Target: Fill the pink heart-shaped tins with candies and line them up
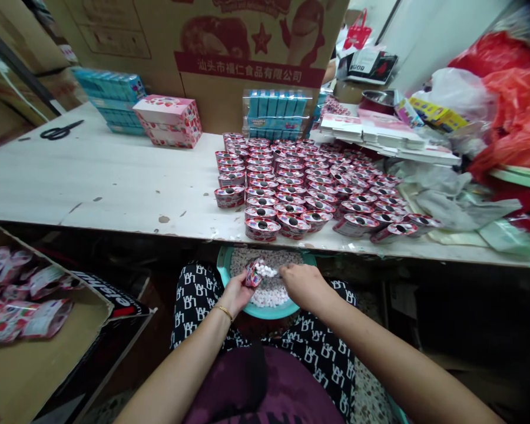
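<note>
My left hand (235, 292) is closed around a small red-and-white cup (252, 274), tilted over a teal basin (223, 259) of small white candies (269, 294) that rests on my lap under the table edge. Pressed down among the candies just right of the cup, my right hand (304, 284) has its fingers curled; what they hold is hidden. On the white table (92, 182) above stand several rows of the same red-and-white cups (300, 182), upright with a dark hole in each lid.
Pink and blue boxes (170, 121) and black scissors (60, 130) lie at the table's back left. A large printed carton (247, 47) stands behind. Plastic bags (503, 100) pile up at right. An open carton (22, 365) with red pouches sits on the floor at left.
</note>
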`<state>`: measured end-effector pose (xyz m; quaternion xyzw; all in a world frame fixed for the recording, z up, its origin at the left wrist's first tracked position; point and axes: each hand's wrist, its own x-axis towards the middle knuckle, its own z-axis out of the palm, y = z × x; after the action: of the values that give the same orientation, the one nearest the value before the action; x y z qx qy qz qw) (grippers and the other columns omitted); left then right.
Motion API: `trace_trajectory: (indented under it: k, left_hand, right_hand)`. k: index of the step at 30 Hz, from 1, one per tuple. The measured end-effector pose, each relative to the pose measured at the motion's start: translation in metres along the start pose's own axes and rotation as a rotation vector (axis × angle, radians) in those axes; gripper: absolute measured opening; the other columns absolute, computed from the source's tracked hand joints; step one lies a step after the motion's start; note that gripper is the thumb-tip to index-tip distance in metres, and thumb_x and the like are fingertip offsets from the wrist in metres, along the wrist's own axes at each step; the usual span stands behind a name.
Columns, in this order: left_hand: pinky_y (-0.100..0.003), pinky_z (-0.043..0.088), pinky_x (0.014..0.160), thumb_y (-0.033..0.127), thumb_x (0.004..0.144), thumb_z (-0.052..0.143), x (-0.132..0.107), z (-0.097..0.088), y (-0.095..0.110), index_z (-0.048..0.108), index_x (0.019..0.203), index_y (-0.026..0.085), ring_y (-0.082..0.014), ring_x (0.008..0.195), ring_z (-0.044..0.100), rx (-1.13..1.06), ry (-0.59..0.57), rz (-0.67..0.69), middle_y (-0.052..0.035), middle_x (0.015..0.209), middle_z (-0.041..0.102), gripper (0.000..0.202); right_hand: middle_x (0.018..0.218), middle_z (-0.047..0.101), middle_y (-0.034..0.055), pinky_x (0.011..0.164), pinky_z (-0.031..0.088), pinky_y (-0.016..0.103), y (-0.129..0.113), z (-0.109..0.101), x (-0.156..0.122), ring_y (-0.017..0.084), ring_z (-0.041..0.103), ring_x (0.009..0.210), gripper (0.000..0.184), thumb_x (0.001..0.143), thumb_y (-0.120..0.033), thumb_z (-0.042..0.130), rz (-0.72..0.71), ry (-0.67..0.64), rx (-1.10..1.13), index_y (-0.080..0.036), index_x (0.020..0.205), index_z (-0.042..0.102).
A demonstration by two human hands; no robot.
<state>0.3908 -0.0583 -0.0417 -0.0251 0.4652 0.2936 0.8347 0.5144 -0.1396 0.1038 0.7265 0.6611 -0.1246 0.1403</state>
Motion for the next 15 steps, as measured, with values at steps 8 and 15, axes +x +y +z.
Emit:
trace_trajectory:
  k: [8,15]
  left_hand:
    - [-0.027,0.049,0.052,0.003,0.078,0.043,0.001,-0.002,0.007,0.054,0.073,0.013,-0.0123,0.054,0.057,0.057,-0.044,0.197,-0.0047,0.067,0.061,0.015]
    - [-0.022,0.049,0.052,0.007,0.078,0.046,-0.024,-0.020,0.038,0.057,0.080,0.012,-0.0102,0.056,0.057,0.070,-0.099,0.265,-0.0053,0.074,0.062,0.013]
  right_hand:
    - [0.084,0.060,0.0096,0.060,0.041,0.029,0.009,0.001,-0.001,0.020,0.058,0.077,0.024,0.078,-0.010,0.035,-0.016,0.114,-0.061,-0.017,0.091,0.054]
    - [0.099,0.059,0.0192,0.076,0.040,0.035,0.043,0.081,0.044,0.024,0.055,0.095,0.034,0.082,-0.010,0.030,0.211,-0.113,0.072,-0.010,0.108,0.051]
